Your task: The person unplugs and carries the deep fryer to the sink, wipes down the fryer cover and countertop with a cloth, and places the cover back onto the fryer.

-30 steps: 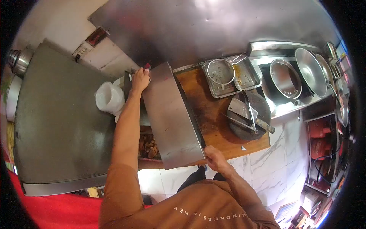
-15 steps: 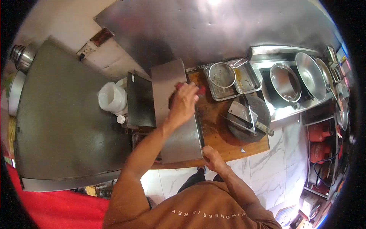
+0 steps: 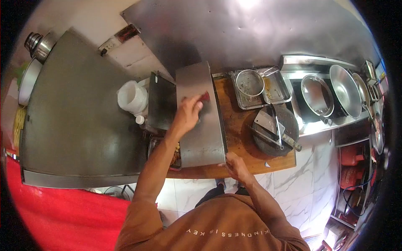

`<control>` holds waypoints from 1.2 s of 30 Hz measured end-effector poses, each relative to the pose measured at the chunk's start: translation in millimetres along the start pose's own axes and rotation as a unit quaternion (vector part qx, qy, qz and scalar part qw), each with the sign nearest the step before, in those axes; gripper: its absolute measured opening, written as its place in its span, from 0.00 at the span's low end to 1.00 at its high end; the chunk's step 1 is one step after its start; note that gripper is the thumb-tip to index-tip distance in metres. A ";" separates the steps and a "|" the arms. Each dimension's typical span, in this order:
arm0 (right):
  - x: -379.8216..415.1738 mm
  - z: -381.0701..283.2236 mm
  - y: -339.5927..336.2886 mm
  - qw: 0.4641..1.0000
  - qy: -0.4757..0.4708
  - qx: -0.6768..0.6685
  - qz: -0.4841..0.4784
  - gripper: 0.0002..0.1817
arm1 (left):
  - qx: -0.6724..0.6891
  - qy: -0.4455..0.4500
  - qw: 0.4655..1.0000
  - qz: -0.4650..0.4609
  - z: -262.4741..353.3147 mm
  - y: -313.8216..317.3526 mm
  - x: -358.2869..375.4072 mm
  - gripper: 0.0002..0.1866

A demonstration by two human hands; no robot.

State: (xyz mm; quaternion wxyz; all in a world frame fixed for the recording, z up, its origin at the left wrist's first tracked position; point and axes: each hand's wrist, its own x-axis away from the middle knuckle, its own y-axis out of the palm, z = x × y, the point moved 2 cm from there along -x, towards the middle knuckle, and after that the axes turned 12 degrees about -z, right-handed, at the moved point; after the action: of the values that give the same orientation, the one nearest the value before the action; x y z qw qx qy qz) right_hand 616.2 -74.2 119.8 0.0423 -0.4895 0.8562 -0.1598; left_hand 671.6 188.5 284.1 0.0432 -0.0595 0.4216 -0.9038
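My left hand (image 3: pixel 187 113) is closed on a dark red cloth (image 3: pixel 204 97), pressed to the top of a long stainless-steel box (image 3: pixel 193 146). Most of the cloth is hidden under the fingers. At the box's near right corner, the fingers of my right hand (image 3: pixel 237 167) are curled round its edge. The box stands on a wooden counter (image 3: pixel 232 125). Partly covered by my left forearm, a tray of food pieces (image 3: pixel 176 157) sits just left of the box.
To the right are a round chopping board (image 3: pixel 272 146) with a cleaver (image 3: pixel 264 121) on it, metal trays (image 3: pixel 289 99) with a strainer (image 3: pixel 250 83), and pans (image 3: pixel 345 90) on a stove. A white tub (image 3: pixel 133 98) and a grey worktop (image 3: pixel 83 125) lie left.
My left hand has slid the cloth left and slightly nearer across the box top. My right hand stays at the corner. The view has shifted a little, showing more of the food tray.
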 end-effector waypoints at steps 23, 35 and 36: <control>-7.5 -9.8 -6.2 0.993 -0.110 -0.042 0.012 0.05 | 0.670 -0.189 0.716 0.054 -70.6 52.3 138.5 0.23; -3.1 0.2 -6.6 0.971 0.021 -0.218 0.093 0.14 | 0.551 -0.190 0.808 0.081 -13.0 52.7 85.3 0.19; -0.9 17.3 -4.4 0.968 0.072 -0.226 0.086 0.11 | 0.536 -0.183 0.817 0.105 -0.7 57.3 81.0 0.14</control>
State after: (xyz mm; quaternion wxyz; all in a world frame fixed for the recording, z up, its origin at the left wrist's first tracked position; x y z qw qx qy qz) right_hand 624.2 -79.5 104.8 -0.1173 -0.3982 0.9098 0.0071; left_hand 593.0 142.0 245.5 0.2392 -0.1468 -0.1414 -0.9493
